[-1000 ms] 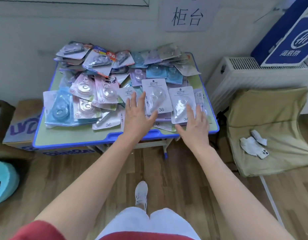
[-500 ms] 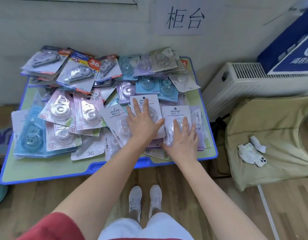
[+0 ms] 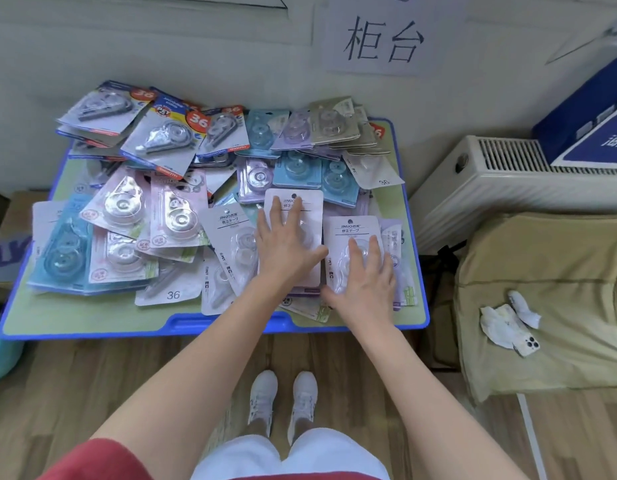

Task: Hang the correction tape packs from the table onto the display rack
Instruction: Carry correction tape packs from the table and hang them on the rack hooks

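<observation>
Dozens of correction tape packs (image 3: 161, 209) are lying in a loose, overlapping heap on the blue-rimmed table (image 3: 213, 323); no display rack is showing in this view. The left hand (image 3: 286, 247) is pressing flat, fingers straight and spread, on one white pack (image 3: 310, 209) near the middle of the near side. The right hand (image 3: 365, 285) is lying equally flat and wide on a second white pack (image 3: 348, 230) just to its right. Neither hand is gripping anything. Each pack is appearing light: thin card backing carrying a clear plastic blister, probably stiff enough for lifting by one edge, yet glossy and likely to be sliding over its neighbours. Pinching the bare card margin is looking safer than squeezing the blister, while leaving the small hole (image 3: 293, 196) at the far end free for a peg. Other packs are lying under and against both, so dragging is risking a disturbed heap. Further right, a radiator (image 3: 507, 174) and a cushion (image 3: 559, 265) bearing a phone (image 3: 527, 344) and crumpled tissue (image 3: 497, 323) are sitting apart from the table.
</observation>
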